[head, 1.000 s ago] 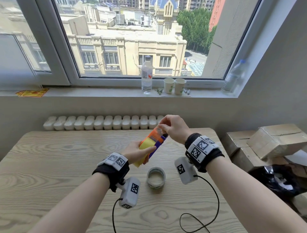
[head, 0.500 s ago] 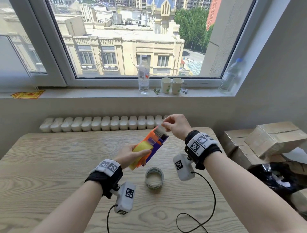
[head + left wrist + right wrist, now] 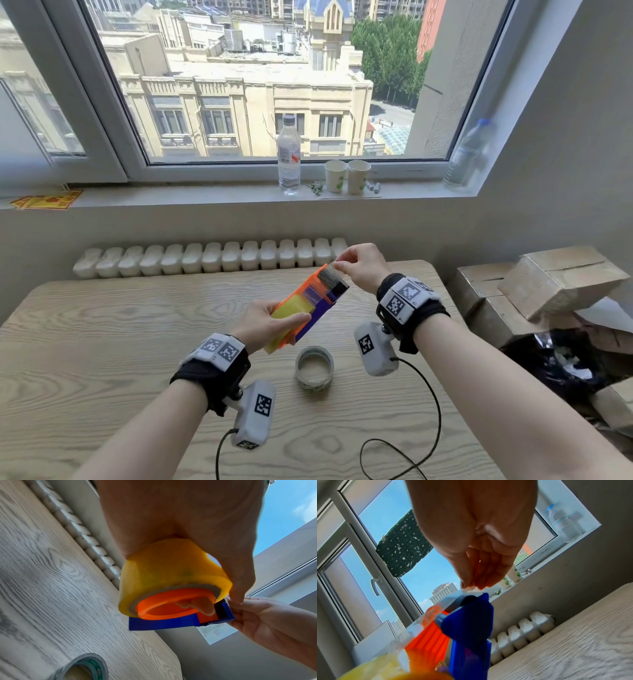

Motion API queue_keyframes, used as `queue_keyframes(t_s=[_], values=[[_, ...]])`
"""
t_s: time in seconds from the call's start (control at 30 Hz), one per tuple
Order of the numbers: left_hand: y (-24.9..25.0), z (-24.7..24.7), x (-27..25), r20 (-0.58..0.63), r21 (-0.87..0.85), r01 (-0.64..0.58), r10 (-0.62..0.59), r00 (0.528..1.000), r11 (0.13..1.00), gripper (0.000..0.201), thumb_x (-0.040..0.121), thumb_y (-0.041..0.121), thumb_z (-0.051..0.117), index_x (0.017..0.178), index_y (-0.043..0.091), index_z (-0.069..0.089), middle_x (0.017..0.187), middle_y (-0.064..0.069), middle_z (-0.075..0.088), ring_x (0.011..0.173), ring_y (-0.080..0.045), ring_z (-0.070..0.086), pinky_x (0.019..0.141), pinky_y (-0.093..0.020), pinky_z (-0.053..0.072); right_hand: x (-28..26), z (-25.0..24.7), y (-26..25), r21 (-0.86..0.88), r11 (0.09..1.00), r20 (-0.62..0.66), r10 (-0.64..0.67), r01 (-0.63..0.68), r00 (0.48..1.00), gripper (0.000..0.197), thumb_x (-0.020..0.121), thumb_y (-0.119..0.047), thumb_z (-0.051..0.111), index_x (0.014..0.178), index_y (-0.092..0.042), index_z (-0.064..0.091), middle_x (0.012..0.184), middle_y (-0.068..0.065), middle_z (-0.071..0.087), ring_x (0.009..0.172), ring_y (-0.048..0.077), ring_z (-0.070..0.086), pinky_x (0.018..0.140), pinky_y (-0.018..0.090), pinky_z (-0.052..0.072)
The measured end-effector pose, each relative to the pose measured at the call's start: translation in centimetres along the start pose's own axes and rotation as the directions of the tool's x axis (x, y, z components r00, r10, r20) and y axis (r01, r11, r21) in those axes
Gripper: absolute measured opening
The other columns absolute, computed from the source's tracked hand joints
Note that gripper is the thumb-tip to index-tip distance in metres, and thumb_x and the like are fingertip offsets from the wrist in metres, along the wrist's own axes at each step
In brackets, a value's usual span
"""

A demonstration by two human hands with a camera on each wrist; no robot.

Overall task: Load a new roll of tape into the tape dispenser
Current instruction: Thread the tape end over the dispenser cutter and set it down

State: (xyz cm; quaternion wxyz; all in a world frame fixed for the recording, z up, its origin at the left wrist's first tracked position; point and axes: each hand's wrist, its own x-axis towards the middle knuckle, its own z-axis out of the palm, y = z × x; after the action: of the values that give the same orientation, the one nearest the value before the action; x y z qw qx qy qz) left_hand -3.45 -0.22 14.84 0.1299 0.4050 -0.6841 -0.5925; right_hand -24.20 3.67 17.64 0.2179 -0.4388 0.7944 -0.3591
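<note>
On the windowsill (image 3: 205,198) I see a water bottle (image 3: 288,154), two paper cups (image 3: 347,176), another bottle (image 3: 467,156) at right. Cardboard boxes (image 3: 548,284) beside the tabletop (image 3: 85,342); radiator (image 3: 205,257) behind.

A pale wooden table (image 3: 102,342) with rounded corners stands against the wall below the window, and on it, toward its right side, lies a grey roll of tape (image 3: 314,368) flat on its side, with a thin black cable (image 3: 404,455) looping just beside it.
</note>
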Motion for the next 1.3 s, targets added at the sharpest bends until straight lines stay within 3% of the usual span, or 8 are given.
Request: queue_keyframes(t_s=[0.2, 0.37, 0.6, 0.77, 0.87, 1.03, 1.17, 1.3], values=[[0.0, -0.1, 0.1, 0.007, 0.001, 0.016, -0.016, 1.000, 1.000, 0.020, 0.078, 0.031, 0.073, 0.084, 0.012, 0.071, 0.075, -0.015, 0.070, 0.055, -0.015, 0.062, 0.057, -0.027, 0.049, 0.1, 0.6, 0.5, 0.015, 1.000, -0.029, 0.009, -0.009, 1.000, 0.014, 0.085, -0.016, 0.063, 0.090, -0.004, 0.069, 0.096, 0.010, 0.067, 0.088, 0.017, 0.059, 0.079, 0.029, 0.048], [0.4, -0.1, 0.0, 0.014, -0.002, 0.017, -0.017, 1.000, 1.000, 0.012, 0.077, 0.030, 0.074, 0.078, 0.018, 0.070, 0.071, -0.009, 0.070, 0.052, -0.012, 0.061, 0.051, -0.021, 0.049, -0.2, 1.3, 1.2, 0.091, 0.996, -0.091, 0.028, -0.020, 0.995, 0.014, 0.086, -0.013, 0.062, 0.088, -0.002, 0.070, 0.090, 0.012, 0.068, 0.085, 0.019, 0.059, 0.084, 0.038, 0.051], [0.1, -0.3, 0.1, 0.030, 0.001, 0.016, -0.016, 0.999, 1.000, 0.013, 0.076, 0.032, 0.074, 0.076, 0.019, 0.070, 0.060, -0.001, 0.070, 0.053, -0.011, 0.063, 0.054, -0.021, 0.051, -0.4, 0.8, 1.5, 0.094, 0.996, -0.088, 0.018, -0.010, 0.996, 0.011, 0.083, -0.015, 0.067, 0.084, -0.005, 0.072, 0.081, 0.004, 0.067, 0.082, 0.017, 0.062, 0.081, 0.036, 0.053], [-0.1, -0.3, 0.2, -0.007, -0.004, 0.018, -0.018, 1.000, 1.000, 0.014, 0.075, 0.031, 0.075, 0.074, 0.018, 0.070, 0.056, 0.000, 0.069, 0.048, -0.010, 0.062, 0.050, -0.021, 0.049, -0.3, 1.0, 1.7, 0.107, 0.994, -0.093, 0.017, -0.007, 0.996, 0.020, 0.081, -0.018, 0.069, 0.099, -0.008, 0.065, 0.084, 0.002, 0.062, 0.077, 0.015, 0.059, 0.079, 0.033, 0.052], [-0.2, -0.6, 0.4, -0.042, -0.016, 0.020, -0.020, 0.999, 1.000, 0.015, 0.076, 0.028, 0.075, 0.075, 0.014, 0.070, 0.049, 0.002, 0.067, 0.041, -0.007, 0.059, 0.044, -0.017, 0.046, -0.3, 1.1, 1.8, 0.192, 0.981, -0.091, 0.052, -0.034, 0.994, 0.011, 0.089, -0.008, 0.055, 0.097, -0.004, 0.062, 0.082, 0.008, 0.063, 0.066, 0.018, 0.060, 0.076, 0.039, 0.054], [-0.3, -1.2, 0.8, -0.099, -0.051, 0.029, -0.034, 0.995, 0.998, 0.019, 0.074, 0.032, 0.076, 0.073, 0.014, 0.070, 0.058, -0.001, 0.070, 0.046, -0.009, 0.062, 0.047, -0.019, 0.049, -0.7, 1.6, 2.5, 0.238, 0.963, 0.054, 0.120, -0.130, 0.991, 0.035, 0.082, 0.016, 0.035, 0.108, 0.008, 0.057, 0.078, 0.004, 0.060, 0.072, 0.021, 0.059, 0.073, 0.033, 0.050], [-0.1, -1.4, 1.4, -0.146, -0.105, 0.001, -0.016, 0.989, 0.994, 0.023, 0.071, 0.035, 0.077, 0.076, 0.014, 0.071, 0.070, -0.004, 0.072, 0.055, -0.013, 0.065, 0.052, -0.023, 0.051, -1.7, 2.6, 2.5, 0.188, 0.978, 0.209, 0.053, -0.094, 0.976, 0.034, 0.078, 0.013, 0.056, 0.111, 0.004, 0.058, 0.103, 0.017, 0.064, 0.092, 0.022, 0.059, 0.084, 0.032, 0.051], [0.6, -1.1, 1.8, -0.135, -0.118, -0.022, 0.006, 0.991, 0.993, 0.026, 0.068, 0.040, 0.078, 0.076, 0.016, 0.071, 0.069, -0.001, 0.074, 0.058, -0.011, 0.069, 0.058, -0.026, 0.053, -2.7, 3.7, 1.9, 0.255, 0.965, 0.283, -0.012, -0.063, 0.959, 0.028, 0.073, -0.004, 0.076, 0.091, -0.018, 0.061, 0.096, 0.002, 0.067, 0.093, 0.019, 0.064, 0.089, 0.033, 0.052]])
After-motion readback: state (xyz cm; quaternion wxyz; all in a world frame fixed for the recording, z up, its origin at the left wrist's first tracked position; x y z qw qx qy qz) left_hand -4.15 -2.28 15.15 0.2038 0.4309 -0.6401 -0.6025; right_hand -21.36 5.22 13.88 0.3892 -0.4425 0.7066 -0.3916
